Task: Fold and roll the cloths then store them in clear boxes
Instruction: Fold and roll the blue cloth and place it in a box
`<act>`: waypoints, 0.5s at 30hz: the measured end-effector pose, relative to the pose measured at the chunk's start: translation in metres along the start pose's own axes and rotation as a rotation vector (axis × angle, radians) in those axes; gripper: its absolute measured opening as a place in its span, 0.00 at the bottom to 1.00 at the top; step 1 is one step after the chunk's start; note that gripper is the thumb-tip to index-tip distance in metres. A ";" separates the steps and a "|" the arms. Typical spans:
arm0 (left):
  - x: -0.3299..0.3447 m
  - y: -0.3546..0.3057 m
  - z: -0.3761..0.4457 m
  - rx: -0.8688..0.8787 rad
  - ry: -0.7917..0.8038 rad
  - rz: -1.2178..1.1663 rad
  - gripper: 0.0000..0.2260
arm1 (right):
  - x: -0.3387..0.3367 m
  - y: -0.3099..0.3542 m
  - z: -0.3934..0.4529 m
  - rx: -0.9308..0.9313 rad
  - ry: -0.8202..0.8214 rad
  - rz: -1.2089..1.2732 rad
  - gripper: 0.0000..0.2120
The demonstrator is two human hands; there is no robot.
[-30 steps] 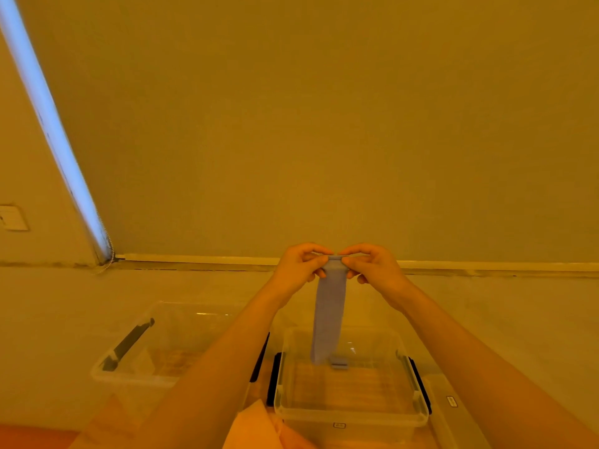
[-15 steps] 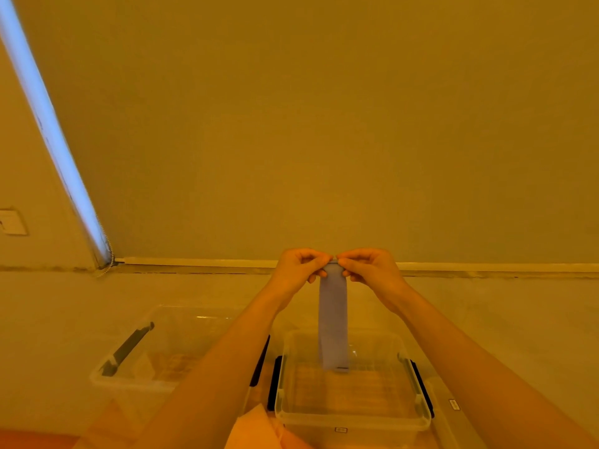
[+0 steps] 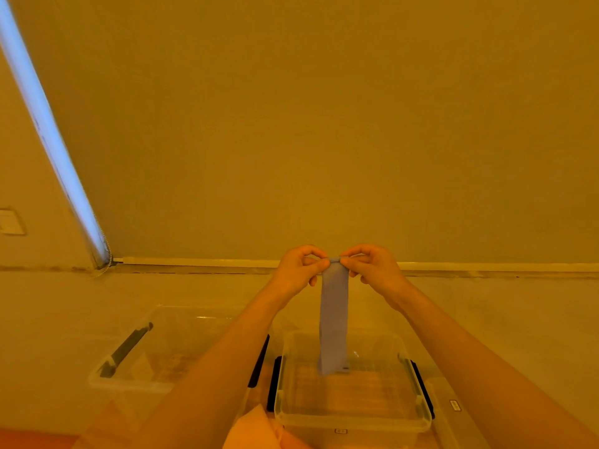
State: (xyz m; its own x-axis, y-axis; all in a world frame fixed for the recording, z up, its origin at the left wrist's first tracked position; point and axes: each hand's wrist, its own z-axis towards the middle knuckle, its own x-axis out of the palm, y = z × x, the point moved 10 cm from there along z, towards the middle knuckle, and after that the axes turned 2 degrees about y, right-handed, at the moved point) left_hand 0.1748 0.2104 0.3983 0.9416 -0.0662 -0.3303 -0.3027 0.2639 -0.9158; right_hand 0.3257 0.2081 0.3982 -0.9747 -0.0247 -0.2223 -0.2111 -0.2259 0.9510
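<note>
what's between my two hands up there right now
In the head view, the top end of the blue cloth strip sits between the left hand and the right hand. Both pinch it, and it hangs down over the clear box.

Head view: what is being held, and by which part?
A folded blue cloth strip, pinched at its top end by left hand and right hand; the rest hangs free.

A plain indoor room, likely a home: bare wall [image 3: 324, 124], wall switch [image 3: 11, 222], clear boxes [image 3: 353, 400] below.
</note>
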 end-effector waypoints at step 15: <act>-0.003 -0.004 0.001 -0.015 -0.006 -0.150 0.05 | 0.000 -0.001 -0.001 0.036 -0.031 0.103 0.05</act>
State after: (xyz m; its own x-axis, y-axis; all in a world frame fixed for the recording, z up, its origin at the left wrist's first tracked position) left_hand 0.1732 0.2102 0.4031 0.9772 -0.0982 -0.1883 -0.1607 0.2375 -0.9580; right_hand 0.3262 0.2079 0.3972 -0.9930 -0.0158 -0.1172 -0.1121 -0.1885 0.9757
